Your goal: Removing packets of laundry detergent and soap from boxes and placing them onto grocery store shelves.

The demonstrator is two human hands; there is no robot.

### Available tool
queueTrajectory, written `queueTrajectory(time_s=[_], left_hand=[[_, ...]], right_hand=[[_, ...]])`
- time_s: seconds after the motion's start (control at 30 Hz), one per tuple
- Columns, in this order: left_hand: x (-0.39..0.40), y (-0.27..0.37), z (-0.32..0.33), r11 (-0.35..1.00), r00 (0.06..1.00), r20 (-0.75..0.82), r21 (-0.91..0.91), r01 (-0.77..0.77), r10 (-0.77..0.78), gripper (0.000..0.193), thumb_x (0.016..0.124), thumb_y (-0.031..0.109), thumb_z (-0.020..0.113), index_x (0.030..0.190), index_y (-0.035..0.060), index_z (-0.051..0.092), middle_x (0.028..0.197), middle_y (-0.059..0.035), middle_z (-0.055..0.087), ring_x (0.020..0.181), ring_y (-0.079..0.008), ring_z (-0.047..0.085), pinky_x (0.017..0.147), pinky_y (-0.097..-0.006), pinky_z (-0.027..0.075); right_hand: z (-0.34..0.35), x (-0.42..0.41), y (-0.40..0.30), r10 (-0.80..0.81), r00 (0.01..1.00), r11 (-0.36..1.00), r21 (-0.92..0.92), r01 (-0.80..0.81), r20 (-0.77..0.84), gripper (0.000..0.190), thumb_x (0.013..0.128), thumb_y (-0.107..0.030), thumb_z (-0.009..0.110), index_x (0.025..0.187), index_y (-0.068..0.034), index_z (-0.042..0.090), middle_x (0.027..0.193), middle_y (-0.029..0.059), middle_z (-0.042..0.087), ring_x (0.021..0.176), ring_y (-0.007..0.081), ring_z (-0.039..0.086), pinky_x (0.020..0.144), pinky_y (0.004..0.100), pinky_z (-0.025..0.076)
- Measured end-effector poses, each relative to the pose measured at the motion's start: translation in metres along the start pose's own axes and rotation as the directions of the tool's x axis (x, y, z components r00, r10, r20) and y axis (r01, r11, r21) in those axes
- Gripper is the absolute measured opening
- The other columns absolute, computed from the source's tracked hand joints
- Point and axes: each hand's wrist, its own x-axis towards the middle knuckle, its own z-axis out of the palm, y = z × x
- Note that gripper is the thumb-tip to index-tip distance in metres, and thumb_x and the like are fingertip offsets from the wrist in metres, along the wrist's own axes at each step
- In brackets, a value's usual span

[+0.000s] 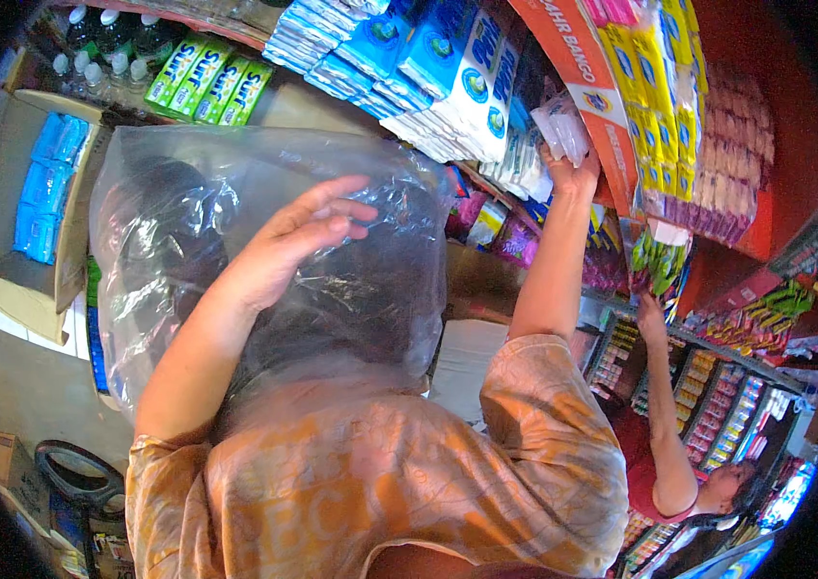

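In the head view a big clear plastic bag [271, 268] spreads in front of my body. My left hand [315, 231] is above the bag, its fingers apart and nothing held. My right hand [572, 170] reaches up to the shelf and grips a small whitish plastic packet [561, 130]. Beside it, to the left, are stacked blue and white packs [452, 79]; an orange shelf banner [597, 94] runs just to the right. What lies inside the bag is hard to make out through the shiny plastic.
Green Surf boxes [210, 79] and bottles [116, 32] stand at the upper left, near an open cardboard box [83, 195] of blue packs. Yellow packs [648, 94] fill the right-hand shelf. Another person [662, 449] reaches up at the lower right. A black ring-shaped object [80, 474] is at the lower left.
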Motion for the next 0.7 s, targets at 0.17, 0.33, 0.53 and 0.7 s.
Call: queueTrajectory(time_s=[0.17,0.33,0.53,0.7], left_hand=[[0.007,-0.001,-0.010,0.994,0.993,-0.115,-0.111,-0.008,-0.005,0.055,0.084,0.033,0.053,0.129,0.0066,0.038,0.113,-0.0103,0.052,0.101,-0.0171,0.050,0.087,-0.0286,0.034],[0.012,-0.001,-0.012,0.999,0.994,-0.108,-0.033,0.009,-0.013,0.055,0.083,0.032,0.054,0.129,0.0063,0.038,0.112,-0.0102,0.052,0.100,-0.0174,0.050,0.089,-0.0299,0.034],[0.016,-0.002,-0.014,0.999,0.986,-0.164,-0.009,0.033,-0.034,0.055,0.081,0.030,0.056,0.127,0.0055,0.039,0.110,-0.0096,0.053,0.099,-0.0172,0.050,0.091,-0.0311,0.033],[0.021,-0.005,-0.011,0.993,0.971,-0.231,0.081,0.086,-0.065,0.070,0.075,0.045,0.057,0.128,0.0034,0.037,0.111,-0.0145,0.053,0.099,-0.0219,0.050,0.089,-0.0328,0.035]], right_hand=[[0.000,0.051,-0.007,-0.041,0.987,0.998,-0.038,0.047,0.157,0.049,0.079,-0.042,0.055,0.116,-0.010,0.049,0.111,0.0091,0.056,0.097,0.0297,0.052,0.078,0.0384,0.042],[0.003,0.097,-0.021,-0.101,0.990,0.982,-0.150,0.115,0.100,0.049,0.079,-0.042,0.056,0.116,-0.010,0.048,0.111,0.0097,0.056,0.097,0.0300,0.052,0.079,0.0389,0.041],[-0.008,0.082,-0.009,-0.153,0.987,0.945,-0.287,0.158,0.041,0.050,0.079,-0.042,0.056,0.116,-0.009,0.048,0.111,0.0104,0.056,0.098,0.0305,0.052,0.080,0.0395,0.041],[-0.011,0.105,-0.011,-0.220,0.976,0.888,-0.416,0.195,-0.011,0.050,0.079,-0.041,0.056,0.117,-0.008,0.048,0.111,0.0110,0.056,0.098,0.0308,0.052,0.080,0.0401,0.041]])
